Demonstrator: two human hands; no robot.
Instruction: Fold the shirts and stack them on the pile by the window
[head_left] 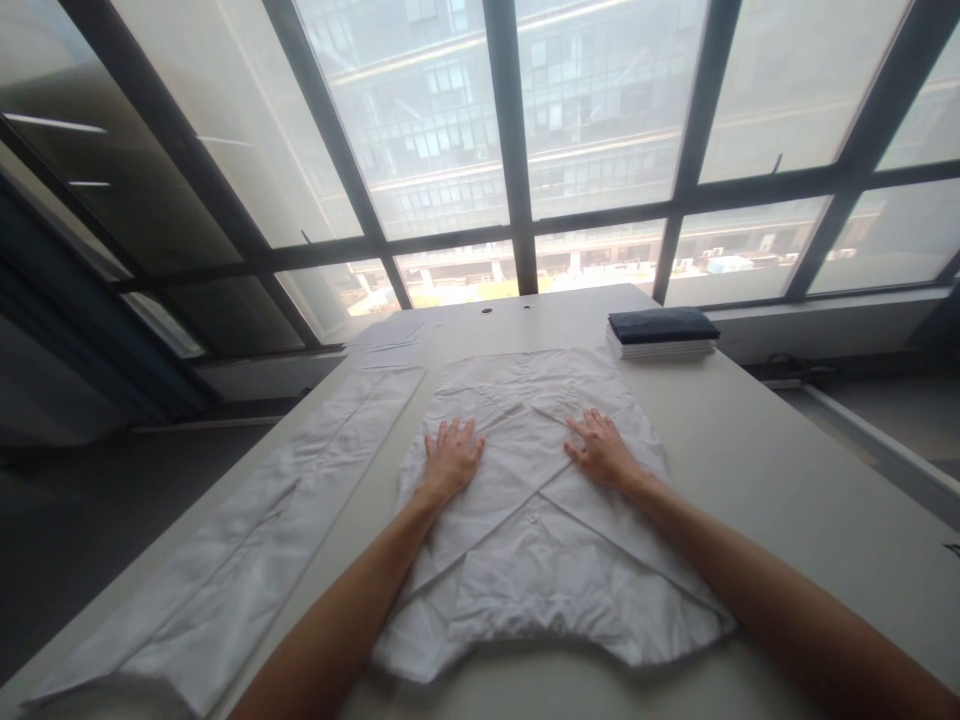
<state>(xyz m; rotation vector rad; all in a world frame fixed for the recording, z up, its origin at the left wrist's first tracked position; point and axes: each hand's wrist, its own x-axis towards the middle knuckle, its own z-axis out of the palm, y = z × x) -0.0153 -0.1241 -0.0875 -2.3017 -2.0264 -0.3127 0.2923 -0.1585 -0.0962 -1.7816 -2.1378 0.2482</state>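
Note:
A white garment lies spread on the table in front of me, creased, with folds that cross near its middle. It looks like a shirt or coat, though its exact kind is hard to make out. On its left half my left hand rests flat, fingers spread. My right hand lies on the right half in the same way, palm down with the fingers apart. Both hands touch the cloth without gripping it.
Along the table's left side stretches a long folded white cloth. White sheets lie beyond it. A stack of folded white cloths topped by a dark blue cloth sits at the back right. Past the white table stand large windows.

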